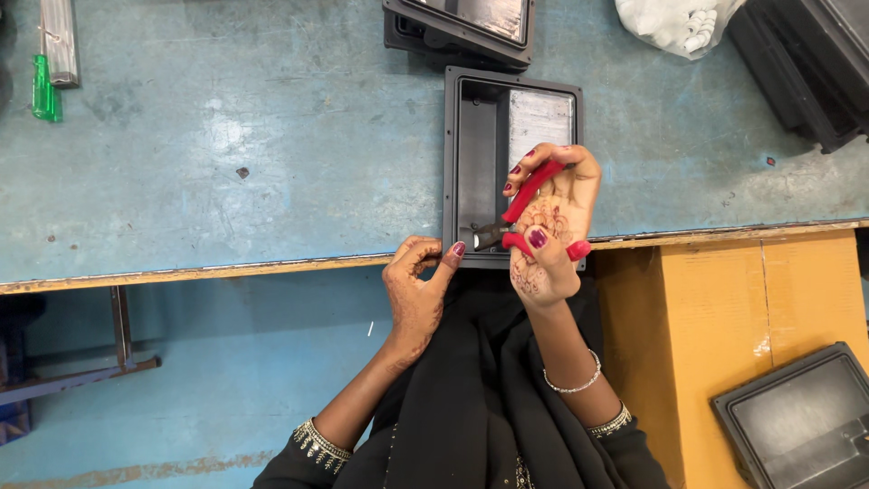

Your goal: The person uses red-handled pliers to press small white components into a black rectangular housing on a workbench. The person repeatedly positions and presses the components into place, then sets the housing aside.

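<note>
At the far left of the blue table (272, 136) lay a green-handled tool (42, 89) beside a grey bar (59, 38). Near the table's front edge, the left hand (416, 290) pressed its thumb tip and curled fingers against the near rim of an open dark grey rectangular tray (475, 136), steadying it. Just right of it, the right hand (548, 226) gripped red-handled pliers (529, 204), fingers wrapped over the far handle and thumb pressing the near one, the metal tip pointing into the tray's near corner. Farther back sat another dark tray (462, 27). At the far right rested a white plastic bag (674, 23), and stacked black housings (806, 63). A yellow box (724, 344) stood below the table edge, holding one more tray (801, 426).
</note>
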